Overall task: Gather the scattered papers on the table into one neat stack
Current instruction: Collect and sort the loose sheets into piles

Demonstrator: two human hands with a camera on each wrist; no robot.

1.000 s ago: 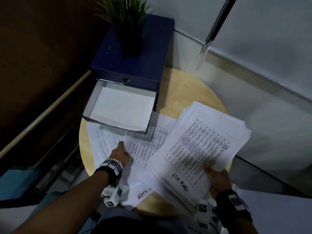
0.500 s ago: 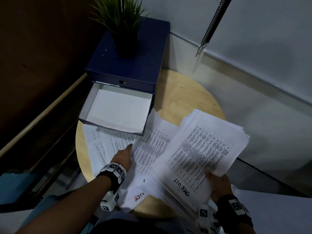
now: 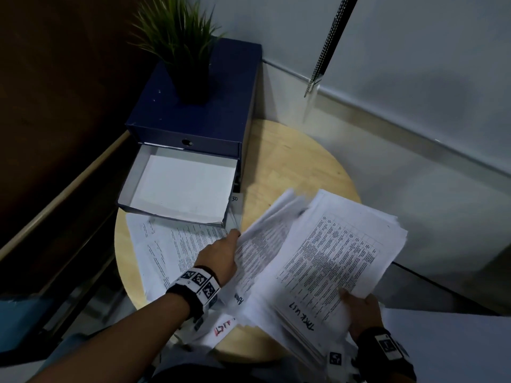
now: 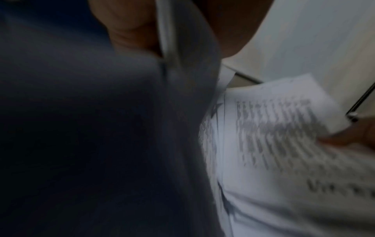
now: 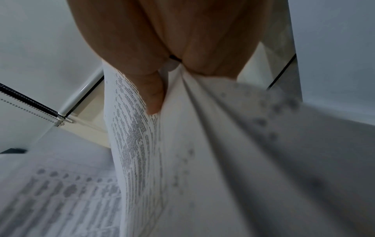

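My right hand [image 3: 355, 305] grips the near edge of a thick, uneven stack of printed papers [image 3: 340, 252], held tilted over the table's right side; in the right wrist view the thumb [image 5: 153, 96] presses on top of the stack [image 5: 202, 160]. My left hand [image 3: 231, 241] pinches a bundle of sheets [image 3: 265, 236], raised off the table and leaning against the stack's left edge. In the blurred left wrist view the thumb [image 4: 127, 32] lies on a paper edge. More printed sheets [image 3: 168, 247] lie flat at the table's left, partly under the drawer. A sheet with red writing [image 3: 221, 328] overhangs the near edge.
The small round wooden table [image 3: 290, 167] carries a dark blue drawer box [image 3: 199, 117] at the back left, its lower drawer [image 3: 179, 189] pulled out over the papers. A potted plant [image 3: 182, 51] stands on the box. A blind cord [image 3: 327, 45] hangs by the wall.
My left hand has slid right from the flat sheets, taken up a bundle and lifted it against the stack. The right hand keeps its hold on the stack.
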